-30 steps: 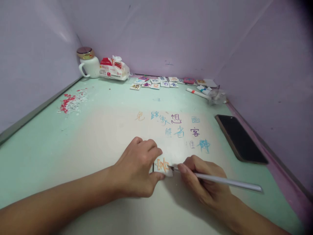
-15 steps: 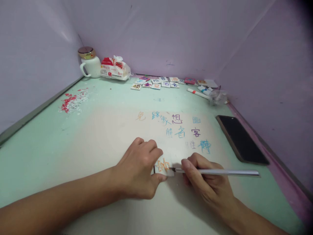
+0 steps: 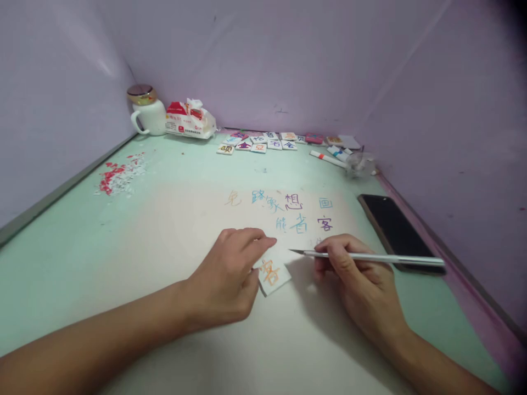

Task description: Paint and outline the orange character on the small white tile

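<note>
A white square tile [image 3: 274,277] with an orange character lies turned at an angle on the pale board. At its left corner is my left hand [image 3: 230,277], the thumb and bent fingers closed about that corner while the index finger stretches past its top. Part of that corner is hidden by the fingers. To the right, my right hand [image 3: 358,274] grips a craft knife [image 3: 382,257] with a silver handle. The knife's pointed dark blade faces left, above and apart from the tile.
Coloured characters cover the board [image 3: 185,230] beyond my hands. A phone [image 3: 397,230] lies right. Shavings [image 3: 121,174] are heaped left. At the back stand a lidded mug [image 3: 150,118], a tissue pack [image 3: 190,120], several character tiles [image 3: 258,148] and markers [image 3: 328,158].
The tile has turned at an angle, and its character shows more fully. The knife has lifted up and away from it. My left fingers have shifted to its left corner.
</note>
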Available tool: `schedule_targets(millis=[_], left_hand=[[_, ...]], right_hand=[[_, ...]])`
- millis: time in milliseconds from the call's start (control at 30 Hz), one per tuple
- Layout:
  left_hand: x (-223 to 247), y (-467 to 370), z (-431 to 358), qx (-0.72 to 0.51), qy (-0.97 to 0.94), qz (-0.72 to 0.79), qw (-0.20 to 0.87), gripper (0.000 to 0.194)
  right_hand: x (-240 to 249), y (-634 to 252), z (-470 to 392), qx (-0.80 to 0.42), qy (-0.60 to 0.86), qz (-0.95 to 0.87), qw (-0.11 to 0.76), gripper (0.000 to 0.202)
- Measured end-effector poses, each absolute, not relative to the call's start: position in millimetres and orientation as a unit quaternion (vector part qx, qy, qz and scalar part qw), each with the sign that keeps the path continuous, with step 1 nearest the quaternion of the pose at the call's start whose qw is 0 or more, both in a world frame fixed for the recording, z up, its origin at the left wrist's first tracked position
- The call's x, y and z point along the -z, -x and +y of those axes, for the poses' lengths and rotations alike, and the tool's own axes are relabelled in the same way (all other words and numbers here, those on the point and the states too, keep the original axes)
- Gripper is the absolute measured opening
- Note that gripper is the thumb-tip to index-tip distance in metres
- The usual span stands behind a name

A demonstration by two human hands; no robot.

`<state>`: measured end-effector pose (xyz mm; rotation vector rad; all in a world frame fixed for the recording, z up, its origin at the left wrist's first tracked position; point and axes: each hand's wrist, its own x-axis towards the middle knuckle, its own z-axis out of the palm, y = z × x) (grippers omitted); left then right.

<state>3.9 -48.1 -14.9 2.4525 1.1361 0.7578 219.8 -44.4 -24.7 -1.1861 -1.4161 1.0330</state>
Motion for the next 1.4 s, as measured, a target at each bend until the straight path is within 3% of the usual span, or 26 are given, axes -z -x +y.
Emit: schedule_targets(millis=[133, 267, 433, 567, 800, 1167, 1400], left_hand=[[13.4, -9.7, -54.1, -0.215, -0.857, 0.446, 0.141, 0.05], [15.0, -11.8, -54.5, -0.235, -0.87, 0.399, 0.17, 0.048], [11.7, -8.4, -47.4, -0.373, -0.866, 0.305, 0.134, 0.06], [8.9, -8.7, -46.4, -0.412, -0.866, 0.263, 0.107, 0.062], [11.3, -7.4, -47.6, -0.453, -0.848, 0.252, 0.109, 0.063], [19.8, -8.6, -49.2, -0.495, -0.821, 0.279, 0.052, 0.045], [24.8, -8.3, -45.5, -0.501, -0.822, 0.271, 0.021, 0.045]], right_hand=[[24.9, -219.3, -41.4, -0.419, 0.489, -0.564, 0.516, 0.025], [27.7, -221.4, -40.0, -0.419, 0.505, -0.589, 0.472, 0.018], [28.0, -218.2, -37.1, -0.621, 0.395, -0.527, 0.425, 0.033], [27.0, -212.4, -36.2, -0.708, 0.329, -0.464, 0.419, 0.029], [28.9, -208.3, -38.3, -0.725, 0.287, -0.436, 0.448, 0.032], [28.6, -208.7, -39.6, -0.747, 0.264, -0.422, 0.441, 0.035], [31.5, -208.9, -38.2, -0.745, 0.275, -0.429, 0.43, 0.037]])
